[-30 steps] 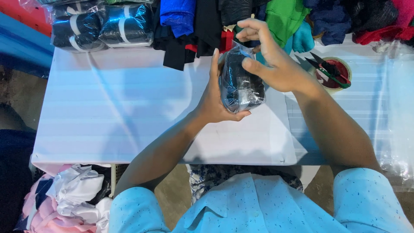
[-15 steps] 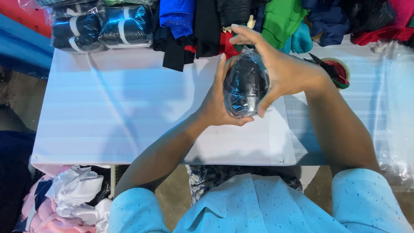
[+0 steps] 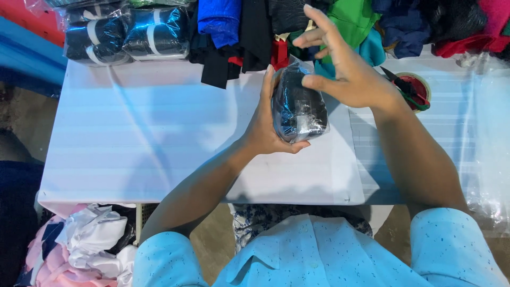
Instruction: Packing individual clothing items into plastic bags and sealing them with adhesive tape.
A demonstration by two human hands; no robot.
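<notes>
My left hand (image 3: 268, 125) grips a dark rolled garment wrapped in clear shiny plastic (image 3: 298, 106), holding it upright above the white table (image 3: 149, 143). My right hand (image 3: 345, 69) is at the packet's upper right, thumb touching the plastic near its top, the other fingers spread and lifted off it.
Two wrapped dark bundles with white bands (image 3: 127, 34) lie at the table's far left. Folded clothes, blue (image 3: 220, 21), black and green (image 3: 350, 18), line the far edge. A red tape roll with scissors (image 3: 411, 90) sits at right. Clear plastic sheets (image 3: 491, 133) cover the right side. Heaped cloth (image 3: 79, 250) lies on the floor below left.
My right hand has opened and lifted off the packet's top, with fingers now spread. The packet has stayed in my left hand and turned slightly.
</notes>
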